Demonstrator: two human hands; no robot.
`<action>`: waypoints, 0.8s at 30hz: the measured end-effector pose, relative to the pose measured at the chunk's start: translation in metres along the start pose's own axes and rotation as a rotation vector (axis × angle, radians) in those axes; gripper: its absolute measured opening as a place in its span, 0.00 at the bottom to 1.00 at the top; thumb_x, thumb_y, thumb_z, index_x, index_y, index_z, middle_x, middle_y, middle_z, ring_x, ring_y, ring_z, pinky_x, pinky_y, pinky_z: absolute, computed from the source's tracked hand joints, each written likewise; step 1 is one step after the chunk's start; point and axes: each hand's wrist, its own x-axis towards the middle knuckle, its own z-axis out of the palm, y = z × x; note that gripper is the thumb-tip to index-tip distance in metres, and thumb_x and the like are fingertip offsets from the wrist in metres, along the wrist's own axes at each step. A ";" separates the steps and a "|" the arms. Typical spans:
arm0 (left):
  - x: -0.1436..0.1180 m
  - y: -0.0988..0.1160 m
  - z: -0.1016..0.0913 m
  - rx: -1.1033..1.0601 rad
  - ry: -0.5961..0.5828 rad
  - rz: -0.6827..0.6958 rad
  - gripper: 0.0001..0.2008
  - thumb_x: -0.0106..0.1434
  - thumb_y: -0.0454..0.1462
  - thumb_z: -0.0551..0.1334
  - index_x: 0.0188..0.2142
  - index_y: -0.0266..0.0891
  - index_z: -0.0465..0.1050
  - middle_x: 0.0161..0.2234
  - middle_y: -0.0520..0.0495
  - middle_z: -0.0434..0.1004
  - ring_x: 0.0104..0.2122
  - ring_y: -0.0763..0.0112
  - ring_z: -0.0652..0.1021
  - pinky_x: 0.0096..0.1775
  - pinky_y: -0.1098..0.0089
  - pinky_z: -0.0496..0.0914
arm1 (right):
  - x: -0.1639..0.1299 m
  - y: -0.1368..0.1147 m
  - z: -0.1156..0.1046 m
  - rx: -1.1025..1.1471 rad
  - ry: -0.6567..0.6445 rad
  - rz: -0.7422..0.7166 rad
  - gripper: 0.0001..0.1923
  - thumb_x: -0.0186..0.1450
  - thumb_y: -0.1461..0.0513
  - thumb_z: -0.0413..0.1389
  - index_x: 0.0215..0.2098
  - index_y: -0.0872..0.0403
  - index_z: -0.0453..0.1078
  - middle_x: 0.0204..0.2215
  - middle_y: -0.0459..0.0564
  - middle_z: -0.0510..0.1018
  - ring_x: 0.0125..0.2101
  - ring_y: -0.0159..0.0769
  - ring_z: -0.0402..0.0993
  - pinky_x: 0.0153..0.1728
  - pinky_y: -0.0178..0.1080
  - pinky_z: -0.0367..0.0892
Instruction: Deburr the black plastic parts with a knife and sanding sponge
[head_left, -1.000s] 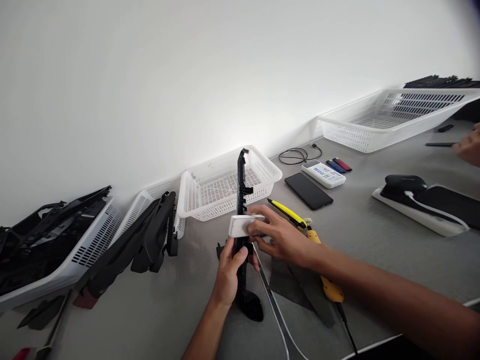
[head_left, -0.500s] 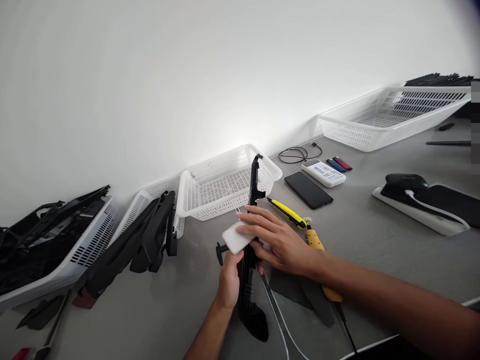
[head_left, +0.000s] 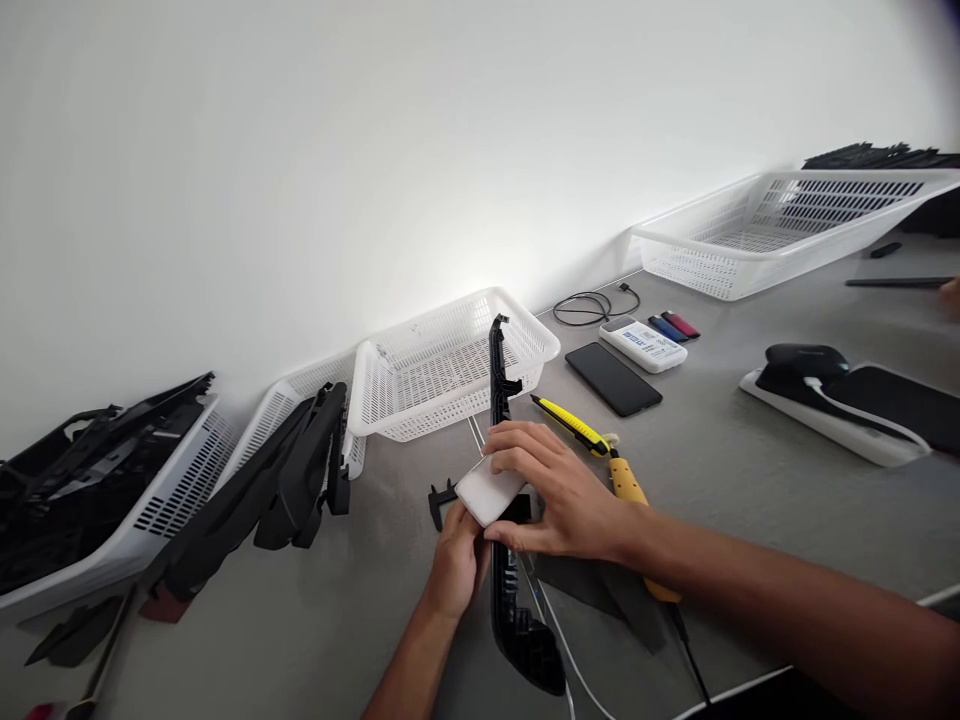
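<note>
Since a moment ago, the left hand [head_left: 457, 560] clamps the long black plastic strip [head_left: 504, 500] tilted lower, the right hand [head_left: 555, 490] pressing the small white block [head_left: 489, 492] along it.

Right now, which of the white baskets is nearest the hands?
The small white basket behind the upright black part. The two baskets holding black parts sit off left, and the long one lies far right.
</note>
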 end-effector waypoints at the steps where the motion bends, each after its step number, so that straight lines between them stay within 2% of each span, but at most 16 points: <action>1: 0.000 0.003 0.001 -0.022 -0.033 -0.015 0.22 0.60 0.50 0.74 0.48 0.40 0.85 0.40 0.45 0.87 0.45 0.53 0.82 0.48 0.62 0.76 | 0.001 0.001 -0.001 -0.014 0.014 0.009 0.21 0.67 0.54 0.64 0.53 0.48 0.63 0.51 0.57 0.78 0.57 0.53 0.73 0.58 0.57 0.68; 4: -0.002 0.010 0.007 -0.113 -0.157 -0.086 0.27 0.62 0.50 0.72 0.57 0.40 0.81 0.45 0.42 0.87 0.44 0.53 0.84 0.48 0.59 0.77 | 0.003 0.004 -0.006 -0.046 0.087 0.070 0.23 0.64 0.60 0.61 0.56 0.49 0.63 0.53 0.58 0.76 0.59 0.55 0.69 0.60 0.59 0.65; 6: -0.003 0.009 0.007 -0.157 -0.194 -0.131 0.29 0.64 0.50 0.71 0.60 0.40 0.79 0.47 0.40 0.87 0.44 0.53 0.84 0.48 0.58 0.77 | 0.004 0.002 -0.009 -0.043 0.102 0.082 0.24 0.63 0.62 0.58 0.57 0.49 0.63 0.53 0.57 0.76 0.61 0.55 0.68 0.62 0.60 0.63; 12: 0.002 -0.008 -0.010 -0.122 -0.022 -0.071 0.19 0.59 0.44 0.75 0.47 0.39 0.85 0.44 0.44 0.87 0.53 0.53 0.81 0.55 0.63 0.72 | 0.004 -0.009 -0.009 0.037 -0.106 -0.074 0.18 0.62 0.61 0.57 0.52 0.47 0.70 0.50 0.53 0.77 0.61 0.54 0.67 0.64 0.59 0.62; 14: 0.003 -0.009 -0.010 -0.123 -0.067 -0.089 0.18 0.61 0.45 0.73 0.47 0.38 0.85 0.44 0.42 0.87 0.49 0.54 0.83 0.53 0.62 0.74 | 0.004 -0.006 -0.009 0.005 -0.092 -0.062 0.17 0.64 0.61 0.58 0.52 0.47 0.71 0.50 0.53 0.78 0.61 0.54 0.67 0.63 0.59 0.63; 18: 0.002 0.001 0.000 -0.195 -0.272 -0.139 0.24 0.69 0.49 0.66 0.56 0.35 0.80 0.42 0.38 0.86 0.31 0.61 0.82 0.37 0.62 0.75 | 0.005 0.001 -0.010 -0.105 0.056 0.049 0.18 0.63 0.62 0.59 0.52 0.46 0.71 0.50 0.53 0.78 0.59 0.55 0.69 0.61 0.60 0.65; 20: 0.001 0.004 0.003 -0.200 -0.273 -0.127 0.25 0.69 0.50 0.66 0.57 0.35 0.78 0.42 0.37 0.86 0.28 0.64 0.81 0.34 0.63 0.74 | 0.005 0.001 -0.009 -0.103 0.055 0.044 0.19 0.63 0.62 0.60 0.52 0.47 0.70 0.50 0.53 0.78 0.58 0.54 0.69 0.61 0.60 0.65; 24: 0.000 0.004 0.002 -0.206 -0.208 -0.140 0.26 0.68 0.50 0.68 0.57 0.35 0.79 0.43 0.38 0.85 0.33 0.61 0.82 0.36 0.63 0.74 | 0.005 0.001 -0.008 -0.047 -0.032 -0.014 0.17 0.66 0.59 0.61 0.54 0.48 0.71 0.51 0.54 0.78 0.59 0.52 0.70 0.64 0.59 0.63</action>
